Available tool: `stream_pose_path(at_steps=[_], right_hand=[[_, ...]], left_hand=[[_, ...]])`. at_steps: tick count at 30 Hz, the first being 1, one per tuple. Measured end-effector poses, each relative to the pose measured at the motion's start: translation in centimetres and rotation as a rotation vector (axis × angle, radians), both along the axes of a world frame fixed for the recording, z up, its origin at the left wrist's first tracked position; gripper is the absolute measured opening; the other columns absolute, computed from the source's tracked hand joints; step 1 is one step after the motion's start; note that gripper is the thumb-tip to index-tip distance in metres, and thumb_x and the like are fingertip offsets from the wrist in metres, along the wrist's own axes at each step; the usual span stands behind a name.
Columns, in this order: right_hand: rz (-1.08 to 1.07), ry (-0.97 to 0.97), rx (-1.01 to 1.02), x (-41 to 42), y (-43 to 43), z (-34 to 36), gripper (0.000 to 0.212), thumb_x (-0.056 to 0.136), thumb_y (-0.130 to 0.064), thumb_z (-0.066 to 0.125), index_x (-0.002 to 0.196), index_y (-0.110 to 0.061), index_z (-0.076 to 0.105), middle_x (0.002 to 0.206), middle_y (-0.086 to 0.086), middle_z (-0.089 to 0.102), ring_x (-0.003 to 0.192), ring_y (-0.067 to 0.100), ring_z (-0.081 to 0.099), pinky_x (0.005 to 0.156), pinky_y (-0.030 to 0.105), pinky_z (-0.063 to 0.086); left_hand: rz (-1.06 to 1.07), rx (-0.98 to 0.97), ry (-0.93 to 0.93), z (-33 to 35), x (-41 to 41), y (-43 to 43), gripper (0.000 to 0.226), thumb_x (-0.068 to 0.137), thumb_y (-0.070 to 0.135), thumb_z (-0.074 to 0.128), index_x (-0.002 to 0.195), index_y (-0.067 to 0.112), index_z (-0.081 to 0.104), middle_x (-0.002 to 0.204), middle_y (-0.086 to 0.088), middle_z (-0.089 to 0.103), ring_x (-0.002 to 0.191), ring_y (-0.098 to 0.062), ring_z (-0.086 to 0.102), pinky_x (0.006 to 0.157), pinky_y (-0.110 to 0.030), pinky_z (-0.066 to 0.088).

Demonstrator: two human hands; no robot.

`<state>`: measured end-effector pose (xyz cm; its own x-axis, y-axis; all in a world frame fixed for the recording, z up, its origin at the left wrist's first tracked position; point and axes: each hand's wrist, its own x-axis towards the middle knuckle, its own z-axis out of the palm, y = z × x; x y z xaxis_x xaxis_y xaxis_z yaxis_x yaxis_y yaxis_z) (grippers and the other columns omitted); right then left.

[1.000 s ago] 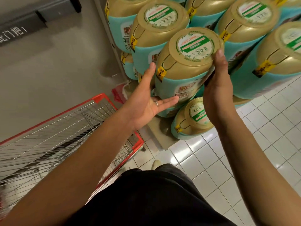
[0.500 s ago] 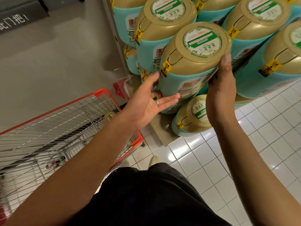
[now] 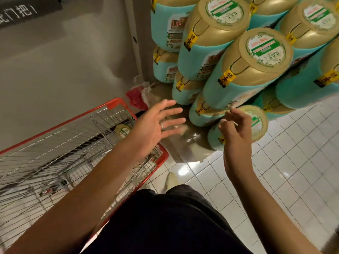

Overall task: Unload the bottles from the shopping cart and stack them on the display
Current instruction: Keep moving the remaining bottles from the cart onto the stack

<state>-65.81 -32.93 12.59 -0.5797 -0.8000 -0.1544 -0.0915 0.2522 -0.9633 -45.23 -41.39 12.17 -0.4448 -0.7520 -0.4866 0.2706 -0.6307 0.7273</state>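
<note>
Large bottles with teal labels and gold caps are stacked several layers high on the display at the upper right; the nearest top bottle (image 3: 256, 65) stands free of both hands. My left hand (image 3: 156, 123) hovers open with fingers spread, above the cart's front corner. Held below the stack, my right hand (image 3: 236, 129) has its fingers loosely curled and holds nothing, in front of a low bottle (image 3: 256, 121). The red-rimmed wire shopping cart (image 3: 117, 105) is at the lower left. One more gold-capped bottle (image 3: 123, 130) shows inside it.
A brown cardboard base (image 3: 189, 149) lies under the stack on the white tiled floor (image 3: 275, 171). A grey wall with a dark sign (image 3: 22, 11) is at the left. Red packaging (image 3: 136, 99) sits by the display's corner. My shoe (image 3: 171, 180) is near the cart.
My right hand has let go of the top bottle and dropped down and back. The left hand has pulled away from the stack toward the cart. The bottle stays on the display.
</note>
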Motion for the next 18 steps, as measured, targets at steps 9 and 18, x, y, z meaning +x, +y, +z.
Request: stream_pose_path(at_steps=[9, 18], right_hand=[[0.402, -0.011, 0.184, 12.9, -4.1, -2.7, 0.033, 0.092, -0.020, 0.061, 0.124, -0.013, 0.062, 0.118, 0.000, 0.067, 0.106, 0.002, 0.063, 0.091, 0.017, 0.050], [0.756, 0.086, 0.430, 23.0, -11.7, -12.1, 0.023, 0.102, -0.016, 0.063, 0.123, -0.009, 0.060, 0.114, 0.004, 0.068, 0.083, 0.002, 0.057, 0.074, 0.014, 0.045]], left_hand=[[0.182, 0.137, -0.105, -6.7, 12.8, 1.8, 0.040, 0.110, 0.037, 0.043, 0.134, 0.011, 0.061, 0.130, -0.013, 0.071, 0.115, -0.032, 0.071, 0.094, -0.047, 0.059], [0.379, 0.387, -0.139, -14.6, 19.7, 4.1, 0.036, 0.108, 0.037, 0.048, 0.125, 0.012, 0.067, 0.116, -0.008, 0.077, 0.111, -0.029, 0.074, 0.092, -0.044, 0.062]])
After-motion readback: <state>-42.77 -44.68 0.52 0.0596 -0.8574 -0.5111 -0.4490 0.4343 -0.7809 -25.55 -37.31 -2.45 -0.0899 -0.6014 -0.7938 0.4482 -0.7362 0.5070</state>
